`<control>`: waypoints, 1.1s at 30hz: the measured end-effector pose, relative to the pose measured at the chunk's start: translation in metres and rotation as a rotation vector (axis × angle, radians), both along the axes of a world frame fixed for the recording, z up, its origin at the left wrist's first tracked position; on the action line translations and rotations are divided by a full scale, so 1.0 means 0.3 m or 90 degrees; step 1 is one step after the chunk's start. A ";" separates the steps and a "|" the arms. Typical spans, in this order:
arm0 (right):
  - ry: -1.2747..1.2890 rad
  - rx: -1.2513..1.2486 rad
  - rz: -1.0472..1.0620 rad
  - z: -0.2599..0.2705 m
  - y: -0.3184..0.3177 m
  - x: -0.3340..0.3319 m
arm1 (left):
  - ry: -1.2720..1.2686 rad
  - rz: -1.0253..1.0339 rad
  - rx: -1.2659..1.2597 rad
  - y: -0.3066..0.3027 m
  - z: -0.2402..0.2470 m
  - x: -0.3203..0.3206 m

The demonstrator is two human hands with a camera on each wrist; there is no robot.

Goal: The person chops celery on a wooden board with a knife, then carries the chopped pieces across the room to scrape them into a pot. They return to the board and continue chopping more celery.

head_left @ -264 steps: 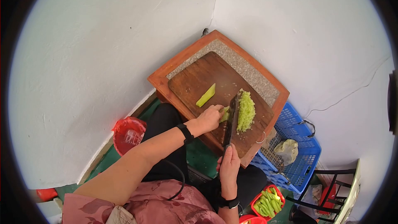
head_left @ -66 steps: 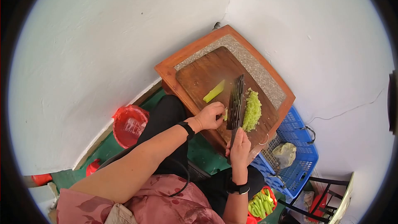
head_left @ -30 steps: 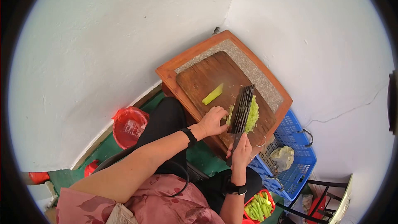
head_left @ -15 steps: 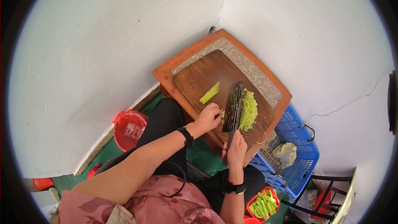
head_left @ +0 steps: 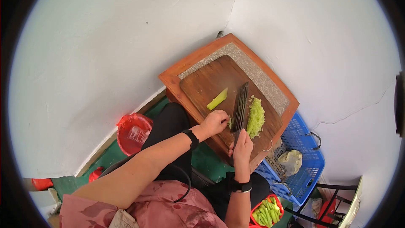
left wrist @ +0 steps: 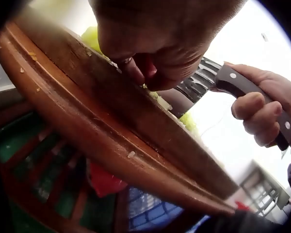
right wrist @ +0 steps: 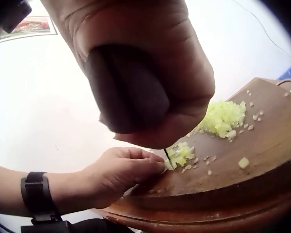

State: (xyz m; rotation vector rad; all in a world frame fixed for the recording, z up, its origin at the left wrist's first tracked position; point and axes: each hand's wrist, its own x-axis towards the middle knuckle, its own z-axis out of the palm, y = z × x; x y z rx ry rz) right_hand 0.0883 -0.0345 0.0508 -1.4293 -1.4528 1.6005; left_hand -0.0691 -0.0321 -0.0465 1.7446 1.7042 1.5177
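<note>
My right hand (head_left: 242, 147) grips the dark handle of a cleaver (head_left: 240, 109), whose black-and-silver patterned blade stands over the wooden cutting board (head_left: 202, 80). Beside the blade, my left hand (head_left: 213, 124) has its fingers curled, pinching the short end of a pale green vegetable at the board's near edge. In the right wrist view, small cut bits (right wrist: 182, 154) lie by the left fingertips. Right of the blade is a heap of finely chopped green vegetable (head_left: 255, 119). One uncut light green stick (head_left: 217, 99) lies farther left.
The board lies on a small wood-framed table (head_left: 185, 68) in a wall corner. A blue plastic crate (head_left: 310, 160) stands to the right. Near the right leg is a red basket of green vegetable sticks (head_left: 266, 213). A red bucket (head_left: 134, 133) stands left.
The vegetable piece under my left hand is shorter than several seconds ago. The cleaver has shifted between the heap and the left fingers, its blade now seen more edge-on. The uncut stick stays put.
</note>
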 end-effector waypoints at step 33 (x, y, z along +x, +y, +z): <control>0.092 -0.030 -0.132 0.011 -0.012 0.109 | -0.020 0.037 0.038 0.032 0.023 0.101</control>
